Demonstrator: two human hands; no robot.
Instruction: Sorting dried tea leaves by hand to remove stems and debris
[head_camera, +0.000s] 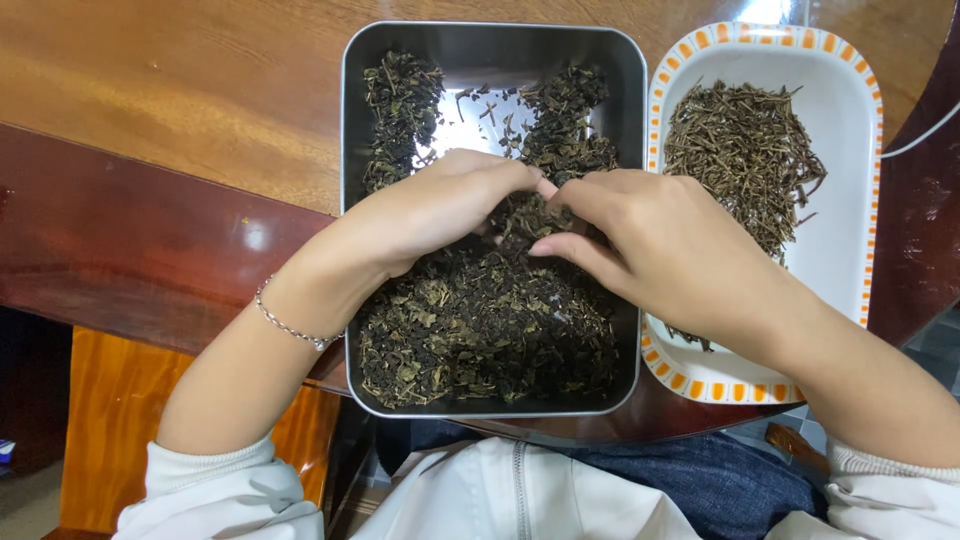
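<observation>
Sorting dried leaves (480, 330) in metal tray (352, 120): your left hand (440, 205) and right hand (660, 240) pinched narrow on one clump; stems (745, 150) lay in white dish (850, 250) at right. Kept pinches small.

Shiny metal tray (358, 200), dull crinkly dried leaves (480, 320) in it, glossy varnished wood table (180, 90), smooth white plastic-looking dish (850, 200) of dry matt stems (745, 150), beaded metal bracelet (285, 325).

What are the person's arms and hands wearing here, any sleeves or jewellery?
Both hands are bare. The left hand has a thin silver bracelet at the wrist; the right hand has no jewellery in view. White sleeves with ribbed cuffs are pushed up, leaving both forearms bare.
</observation>
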